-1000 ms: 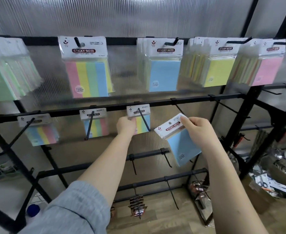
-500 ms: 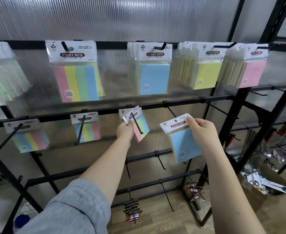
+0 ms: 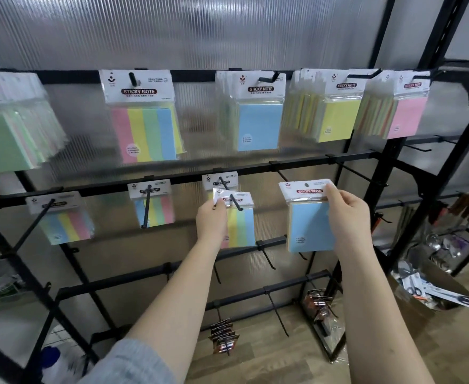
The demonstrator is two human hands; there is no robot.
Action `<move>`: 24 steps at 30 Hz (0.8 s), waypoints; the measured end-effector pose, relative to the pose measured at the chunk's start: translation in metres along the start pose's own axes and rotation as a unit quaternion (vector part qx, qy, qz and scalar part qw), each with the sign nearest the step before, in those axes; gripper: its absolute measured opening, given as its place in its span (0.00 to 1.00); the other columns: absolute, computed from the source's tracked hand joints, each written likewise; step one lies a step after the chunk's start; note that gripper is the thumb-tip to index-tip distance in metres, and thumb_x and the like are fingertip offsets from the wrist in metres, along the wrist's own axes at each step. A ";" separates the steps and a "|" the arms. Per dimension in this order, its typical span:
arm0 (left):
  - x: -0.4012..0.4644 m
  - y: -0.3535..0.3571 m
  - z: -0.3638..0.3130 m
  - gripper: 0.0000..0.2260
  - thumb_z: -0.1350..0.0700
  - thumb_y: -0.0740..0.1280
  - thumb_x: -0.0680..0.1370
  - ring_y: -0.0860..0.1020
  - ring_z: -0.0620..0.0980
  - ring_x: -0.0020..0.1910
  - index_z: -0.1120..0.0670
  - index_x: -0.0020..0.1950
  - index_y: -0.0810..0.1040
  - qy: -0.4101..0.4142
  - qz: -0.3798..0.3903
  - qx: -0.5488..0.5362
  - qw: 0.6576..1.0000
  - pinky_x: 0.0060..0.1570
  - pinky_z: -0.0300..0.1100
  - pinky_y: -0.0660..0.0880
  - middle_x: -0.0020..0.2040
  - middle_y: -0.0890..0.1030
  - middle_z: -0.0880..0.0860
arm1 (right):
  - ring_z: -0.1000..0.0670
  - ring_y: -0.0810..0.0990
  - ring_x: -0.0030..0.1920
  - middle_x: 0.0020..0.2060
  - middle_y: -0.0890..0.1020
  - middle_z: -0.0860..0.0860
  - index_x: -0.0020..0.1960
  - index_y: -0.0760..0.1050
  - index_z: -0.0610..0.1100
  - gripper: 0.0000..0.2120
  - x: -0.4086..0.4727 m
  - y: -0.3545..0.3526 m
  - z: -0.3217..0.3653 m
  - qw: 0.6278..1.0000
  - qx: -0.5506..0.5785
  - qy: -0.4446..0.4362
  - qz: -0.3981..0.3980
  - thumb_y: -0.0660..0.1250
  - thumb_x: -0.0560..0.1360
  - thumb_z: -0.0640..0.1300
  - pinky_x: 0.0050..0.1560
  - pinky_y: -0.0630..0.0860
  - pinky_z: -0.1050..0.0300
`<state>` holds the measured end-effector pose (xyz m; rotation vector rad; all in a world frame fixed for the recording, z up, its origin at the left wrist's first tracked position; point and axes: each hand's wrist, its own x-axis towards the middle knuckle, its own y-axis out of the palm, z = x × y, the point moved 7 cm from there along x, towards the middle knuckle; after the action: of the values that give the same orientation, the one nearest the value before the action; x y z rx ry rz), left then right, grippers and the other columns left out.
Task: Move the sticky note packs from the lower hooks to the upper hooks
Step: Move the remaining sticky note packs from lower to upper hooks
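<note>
A grey-blue knit sleeve point(image 3: 133, 364) is worn pushed up on the left arm; both forearms are seen bare.

Both bare forearms reach forward and up, the left hand point(image 3: 210, 220) pinching a striped pack point(image 3: 239, 217), the right hand point(image 3: 348, 214) gripping a blue pack point(image 3: 309, 225).

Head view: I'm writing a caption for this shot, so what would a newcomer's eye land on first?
Probably the two bare hands at centre: the right hand holds a plastic-wrapped pale blue sticky note pack free of any hook, while the left hand grips a rainbow-striped sticky note pack on a black lower hook. Above, a row of pastel packs hangs along the upper black rail.
</note>
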<state>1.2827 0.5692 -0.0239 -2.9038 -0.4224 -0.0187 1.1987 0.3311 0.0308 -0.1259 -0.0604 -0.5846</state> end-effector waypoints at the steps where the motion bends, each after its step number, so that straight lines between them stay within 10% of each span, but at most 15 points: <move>1: -0.005 -0.002 -0.001 0.18 0.59 0.56 0.80 0.58 0.48 0.29 0.54 0.31 0.57 0.009 0.003 0.008 1.000 0.31 0.43 0.53 0.29 0.59 0.50 | 0.51 0.71 0.35 0.33 0.76 0.52 0.37 0.76 0.48 0.15 -0.005 -0.004 0.000 1.000 0.007 -0.001 -0.012 0.59 0.79 0.52 0.38 0.67 0.57; 7: -0.038 -0.012 -0.011 0.19 0.58 0.56 0.81 0.58 0.48 0.28 0.54 0.31 0.57 0.017 0.044 0.030 0.998 0.29 0.42 0.53 0.29 0.60 0.50 | 0.50 0.70 0.35 0.33 0.75 0.49 0.44 0.75 0.34 0.21 -0.036 -0.025 0.009 0.995 0.004 -0.070 -0.075 0.58 0.80 0.53 0.37 0.65 0.57; 24: -0.037 -0.073 -0.049 0.16 0.58 0.54 0.81 0.59 0.49 0.29 0.55 0.33 0.57 0.099 -0.055 0.060 0.992 0.30 0.43 0.54 0.30 0.61 0.52 | 0.61 0.67 0.23 0.27 0.71 0.54 0.33 0.72 0.46 0.17 -0.043 -0.023 0.043 0.987 0.033 -0.138 -0.075 0.64 0.78 0.52 0.23 0.62 0.70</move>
<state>1.2271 0.6170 0.0369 -2.7242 -0.5279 -0.2849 1.1492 0.3413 0.0721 -0.1387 -0.3606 -0.7113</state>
